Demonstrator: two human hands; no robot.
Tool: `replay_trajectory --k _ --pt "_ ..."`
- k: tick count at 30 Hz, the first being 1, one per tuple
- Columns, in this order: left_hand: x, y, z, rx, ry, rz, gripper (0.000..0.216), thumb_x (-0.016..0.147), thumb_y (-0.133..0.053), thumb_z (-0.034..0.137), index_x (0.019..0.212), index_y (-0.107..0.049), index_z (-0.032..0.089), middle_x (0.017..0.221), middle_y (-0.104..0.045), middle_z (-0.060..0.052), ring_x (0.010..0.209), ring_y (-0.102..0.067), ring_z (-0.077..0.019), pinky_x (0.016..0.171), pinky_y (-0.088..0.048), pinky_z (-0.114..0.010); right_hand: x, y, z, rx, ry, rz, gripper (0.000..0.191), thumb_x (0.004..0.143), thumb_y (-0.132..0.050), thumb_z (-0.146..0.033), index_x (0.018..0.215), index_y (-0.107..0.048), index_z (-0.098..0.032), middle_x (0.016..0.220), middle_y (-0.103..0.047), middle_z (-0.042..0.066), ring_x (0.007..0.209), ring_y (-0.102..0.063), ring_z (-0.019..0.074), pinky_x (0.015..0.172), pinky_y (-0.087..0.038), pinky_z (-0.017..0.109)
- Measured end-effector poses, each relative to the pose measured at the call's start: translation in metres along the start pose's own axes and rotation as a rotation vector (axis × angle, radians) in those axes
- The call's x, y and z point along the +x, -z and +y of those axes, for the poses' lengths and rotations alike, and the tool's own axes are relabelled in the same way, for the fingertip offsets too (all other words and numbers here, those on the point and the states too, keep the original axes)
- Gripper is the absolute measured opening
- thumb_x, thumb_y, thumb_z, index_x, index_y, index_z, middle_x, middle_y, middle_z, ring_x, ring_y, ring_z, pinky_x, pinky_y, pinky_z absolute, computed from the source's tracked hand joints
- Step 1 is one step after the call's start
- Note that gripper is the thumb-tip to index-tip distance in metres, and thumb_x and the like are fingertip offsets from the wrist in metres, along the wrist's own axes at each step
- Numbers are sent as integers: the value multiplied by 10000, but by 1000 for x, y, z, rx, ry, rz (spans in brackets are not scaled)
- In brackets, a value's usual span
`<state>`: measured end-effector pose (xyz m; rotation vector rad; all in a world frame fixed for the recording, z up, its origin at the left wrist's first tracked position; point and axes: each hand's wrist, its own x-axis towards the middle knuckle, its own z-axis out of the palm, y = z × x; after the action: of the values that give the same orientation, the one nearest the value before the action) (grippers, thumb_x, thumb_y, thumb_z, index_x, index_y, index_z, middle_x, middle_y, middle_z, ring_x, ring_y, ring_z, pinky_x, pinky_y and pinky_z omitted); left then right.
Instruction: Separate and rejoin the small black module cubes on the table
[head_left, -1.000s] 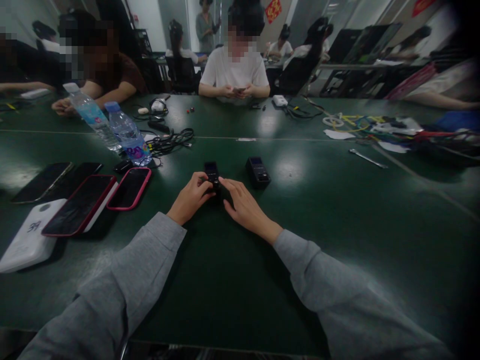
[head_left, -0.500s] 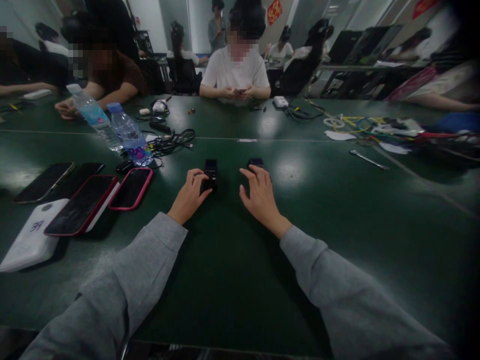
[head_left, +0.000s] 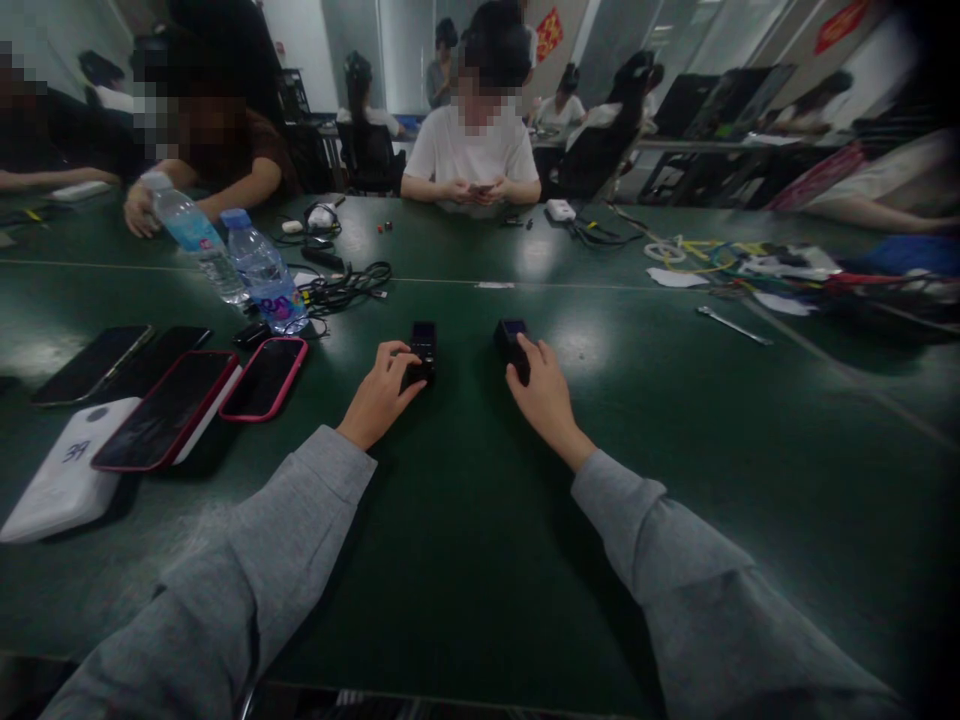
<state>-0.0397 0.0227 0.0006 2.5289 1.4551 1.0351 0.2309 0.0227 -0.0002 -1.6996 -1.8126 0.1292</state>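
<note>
The right hand (head_left: 544,392) has swung out toward 3 o'clock. Its fingers now close over the near end of the second black device (head_left: 511,338), which lies flat on the green table (head_left: 465,560). The left hand (head_left: 377,397) keeps its pinch on the first black device (head_left: 423,347), at 9 o'clock of the other. A second ago both hands worked that one piece — now each grips its own.

A dark green table (head_left: 465,560) carries two small gadgets, set apart near its middle: the left black device (head_left: 424,340) and the right black device (head_left: 510,332). At the left lie four phones (head_left: 169,405) beside a white box (head_left: 56,485). Behind them are two water bottles (head_left: 264,275) and tangled black cables (head_left: 341,285). At the right lie a metal tool (head_left: 731,325) and coloured wires (head_left: 705,245) among paper scraps.
</note>
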Motion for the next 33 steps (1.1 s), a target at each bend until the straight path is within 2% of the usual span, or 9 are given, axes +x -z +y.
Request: replay_trajectory --k 3,6,10,15,18,21,25,29,33 --pt "0 -1 -2 -43 12 14 395 882 -641 249 1229 -457 203 1330 -408 -114 1040 -626 -234 876 -588 -455 -1 1 2 -13 0 3 557 955 -440 -324 1475 -386 -136 1463 -358 221 1237 -496 385 936 -502 558" --pt "0 -3 -5 -90 35 25 549 873 -655 308 1345 -388 220 1420 -362 -145 1177 -576 -287 964 -536 -508 -2 4 6 -34 -24 15 562 952 -446 -335 1477 -390 -144 1457 -374 215 1232 -501 387 939 -493 567" --pt "-1 -8 -11 -103 94 -48 815 836 -674 465 1474 -232 218 1535 -260 -204 1341 -445 -358 1046 -452 -553 -4 10 14 -76 -76 43 571 956 -445 -355 1480 -384 -138 1454 -378 221 1202 -524 390 932 -492 567" --pt "-1 -15 -8 -162 136 -100 932 845 -637 528 1534 -105 193 1554 -276 -233 1425 -323 -367 1106 -360 -586 -7 16 19 -116 -108 66 565 960 -433 -360 1477 -388 -135 1449 -377 227 1163 -550 394 906 -505 563" --pt "3 -25 4 -199 163 -92 940 848 -642 513 1543 -92 202 1561 -272 -229 1437 -291 -377 1092 -359 -614 -9 18 18 -128 -102 73 558 968 -422 -353 1473 -389 -118 1439 -385 234 1159 -554 388 904 -511 545" --pt "10 -39 16 -201 242 -32 756 927 -562 397 1536 -156 211 1532 -330 -236 1416 -332 -386 1054 -390 -636 -10 20 14 -138 -80 89 557 977 -403 -355 1477 -377 -113 1442 -375 238 1127 -572 384 882 -523 545" --pt "17 -52 28 -200 279 -27 718 947 -526 370 1540 -155 209 1565 -235 -256 1362 -404 -424 1025 -417 -636 -14 24 9 -147 -41 145 553 987 -371 -357 1500 -338 -152 1478 -325 222 1087 -587 384 828 -544 551" --pt "21 -51 35 -237 231 25 726 960 -496 393 1546 -93 248 1588 -207 -212 1381 -390 -392 1046 -416 -620 -19 28 -2 -121 21 218 564 1003 -345 -360 1532 -268 -182 1538 -232 200 1227 -489 411 886 -522 578" --pt "22 -39 36 -247 170 169 741 965 -479 409 1546 -42 265 1604 -196 -162 1448 -287 -332 1120 -362 -583 -23 25 -15 -82 114 248 576 1015 -336 -364 1553 -206 -207 1580 -150 160 1310 -416 397 946 -504 568"
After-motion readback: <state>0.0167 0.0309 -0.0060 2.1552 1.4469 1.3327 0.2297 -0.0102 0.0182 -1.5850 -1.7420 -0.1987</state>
